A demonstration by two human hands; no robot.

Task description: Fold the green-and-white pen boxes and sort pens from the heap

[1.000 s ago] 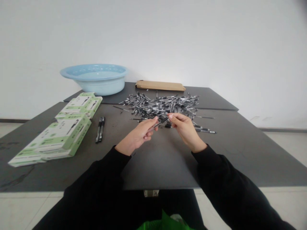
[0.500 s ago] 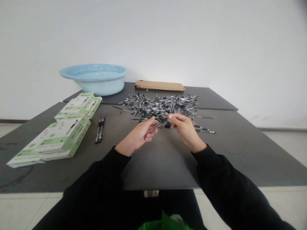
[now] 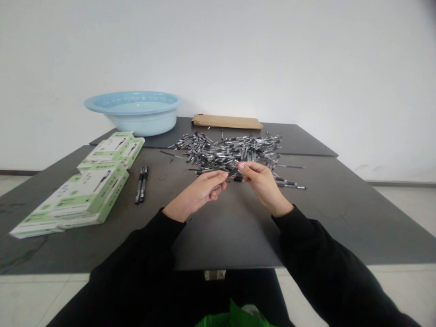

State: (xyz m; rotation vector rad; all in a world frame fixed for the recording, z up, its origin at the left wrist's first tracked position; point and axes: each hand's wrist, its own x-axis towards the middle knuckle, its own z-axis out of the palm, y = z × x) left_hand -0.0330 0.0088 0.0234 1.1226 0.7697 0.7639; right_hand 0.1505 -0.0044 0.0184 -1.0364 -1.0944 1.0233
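Observation:
A pen with a dark grip [image 3: 233, 171] is held between my two hands, in front of a large heap of pens [image 3: 218, 152]. My left hand [image 3: 204, 188] is closed round one end, with the thumb laid along the barrel and most of that end hidden. At the other end, the thumb and fingers of my right hand [image 3: 260, 181] pinch the tip. Two pens [image 3: 141, 185] lie side by side on the dark table [image 3: 225, 236], left of my left hand.
Green and white boxes [image 3: 85, 188] are stacked on the left. Behind them stands a light blue basin [image 3: 143, 120]. A flat brown cardboard piece [image 3: 226, 121] lies at the back by the wall. Single pens stick out from the heap's right side.
My left hand has slid up along the pen towards my right hand, its thumb now covering more of the barrel. My right hand has stayed in place.

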